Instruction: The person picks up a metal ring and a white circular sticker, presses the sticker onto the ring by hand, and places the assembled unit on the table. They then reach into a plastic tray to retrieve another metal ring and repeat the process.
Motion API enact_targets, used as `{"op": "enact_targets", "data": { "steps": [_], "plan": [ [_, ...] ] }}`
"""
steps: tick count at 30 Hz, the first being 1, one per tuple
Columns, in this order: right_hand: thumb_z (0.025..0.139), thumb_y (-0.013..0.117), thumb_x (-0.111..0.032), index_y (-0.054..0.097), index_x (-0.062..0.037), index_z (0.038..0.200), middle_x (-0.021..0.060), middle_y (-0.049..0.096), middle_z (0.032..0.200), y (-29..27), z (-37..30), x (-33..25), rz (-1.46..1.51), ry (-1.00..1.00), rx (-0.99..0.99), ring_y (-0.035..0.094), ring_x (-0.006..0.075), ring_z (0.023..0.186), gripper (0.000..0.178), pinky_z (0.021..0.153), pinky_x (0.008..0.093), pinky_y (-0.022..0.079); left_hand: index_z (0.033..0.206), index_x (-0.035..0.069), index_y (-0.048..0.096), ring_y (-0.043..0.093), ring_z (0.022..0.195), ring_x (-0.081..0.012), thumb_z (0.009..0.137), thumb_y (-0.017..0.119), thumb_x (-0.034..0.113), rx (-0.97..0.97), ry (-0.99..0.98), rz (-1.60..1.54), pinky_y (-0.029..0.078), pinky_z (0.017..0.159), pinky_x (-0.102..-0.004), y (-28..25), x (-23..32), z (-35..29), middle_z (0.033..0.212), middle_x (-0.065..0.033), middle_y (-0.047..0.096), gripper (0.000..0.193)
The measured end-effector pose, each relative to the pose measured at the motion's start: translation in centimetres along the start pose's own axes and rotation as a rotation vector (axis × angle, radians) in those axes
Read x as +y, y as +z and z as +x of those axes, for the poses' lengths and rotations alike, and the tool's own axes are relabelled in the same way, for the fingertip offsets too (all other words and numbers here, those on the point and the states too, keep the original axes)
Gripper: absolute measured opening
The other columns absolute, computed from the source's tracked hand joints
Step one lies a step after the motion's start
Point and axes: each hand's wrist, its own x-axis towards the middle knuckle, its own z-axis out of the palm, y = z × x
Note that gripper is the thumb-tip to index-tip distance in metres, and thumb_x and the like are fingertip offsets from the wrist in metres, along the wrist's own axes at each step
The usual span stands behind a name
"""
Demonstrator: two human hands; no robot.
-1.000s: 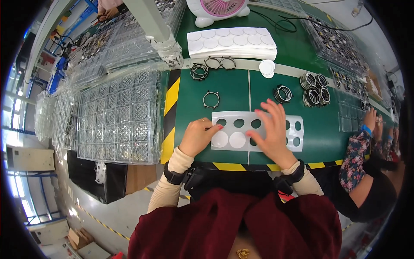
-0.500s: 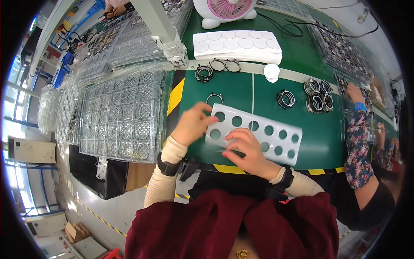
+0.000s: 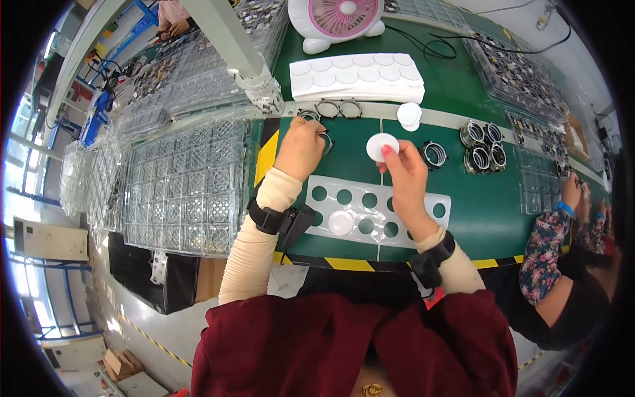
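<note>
My right hand (image 3: pixel 407 177) pinches a round white disc (image 3: pixel 377 145) between thumb and fingers, above the far edge of the sheet. My left hand (image 3: pixel 299 149) is closed on a thin dark metal ring (image 3: pixel 326 141), partly hidden by the fingers; its fingertips are close to a small pile of rings (image 3: pixel 308 114). Below both hands a whitish sheet with two rows of round holes (image 3: pixel 356 206) lies flat on the green mat. One white disc (image 3: pixel 340 223) rests on it, at a hole in the near row. More white discs (image 3: pixel 409 116) are stacked beyond my right hand.
Two rings (image 3: pixel 338 108) lie at the mat's far strip. Ring stacks (image 3: pixel 481 147) and another ring pile (image 3: pixel 433 155) stand to the right. Behind are a stack of white label sheets (image 3: pixel 357 78) and a fan (image 3: pixel 337 20). Clear trays (image 3: pixel 182 185) fill the left; a co-worker's arm (image 3: pixel 549 245) is at right.
The holed sheet has gone from my hands to flat on the mat. My right hand has moved away with a white disc; my left hand has reached farther and taken the ring. The view has shifted slightly.
</note>
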Motion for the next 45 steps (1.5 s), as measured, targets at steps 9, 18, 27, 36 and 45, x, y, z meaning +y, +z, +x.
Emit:
{"op": "enact_targets", "data": {
  "steps": [9,18,27,36,45],
  "plan": [
    [0.087,0.056,-0.016,0.056,-0.002,0.09,0.0005,0.058,0.084,-0.1,1.2,1.7,0.137,-0.026,0.149,0.05,0.0059,0.076,0.014,0.072,0.0202,0.039,0.12,-0.003,0.038,0.052,0.107,-0.0307,0.091,0.045,0.015,-0.77,-0.895,-1.769,0.047,0.087,-0.0383,1.8,2.8,-0.8,0.121,-0.0177,0.049,0.035],
    [0.086,0.057,-0.015,0.057,-0.0014,0.088,0.0003,0.059,0.085,0.1,1.3,1.5,0.175,0.137,0.128,0.051,0.0054,0.08,0.013,0.073,0.0197,0.038,0.123,-0.003,0.036,0.044,0.116,-0.0322,0.094,0.04,0.022,-0.494,-0.932,-2.323,0.036,0.102,-0.0383,3.2,3.6,-1.3,0.122,-0.0194,0.044,0.038],
    [0.083,0.059,-0.007,0.052,-0.0023,0.088,0.0041,0.06,0.085,0.3,1.2,2.2,0.12,0.254,0.02,0.054,0.0074,0.078,0.01,0.071,0.0209,0.041,0.112,0.0,0.046,0.054,0.102,-0.022,0.093,0.042,0.033,-0.379,-1.203,-2.173,0.045,0.093,-0.0369,3.8,3.8,-1.5,0.109,-0.0127,0.055,0.037],
    [0.08,0.059,0.002,0.043,-0.0055,0.099,0.007,0.061,0.082,0.7,1.2,2.6,0.082,0.253,0.029,0.057,0.0098,0.074,0.026,0.064,0.0215,0.045,0.107,0.001,0.05,0.059,0.095,-0.0206,0.093,0.042,0.033,-0.413,-1.242,-2.127,0.051,0.084,-0.035,3.6,4.4,-1.5,0.103,-0.0115,0.058,0.036],
    [0.08,0.059,0.001,0.043,-0.0056,0.093,0.0062,0.06,0.082,0.7,1.0,2.8,0.05,0.229,0.056,0.056,0.009,0.074,0.022,0.061,0.02,0.044,0.103,0.002,0.053,0.059,0.091,-0.0176,0.092,0.045,0.034,-0.429,-1.232,-2.111,0.05,0.084,-0.0332,3.6,4.4,-1.4,0.099,-0.0088,0.059,0.034]
  ]
}}
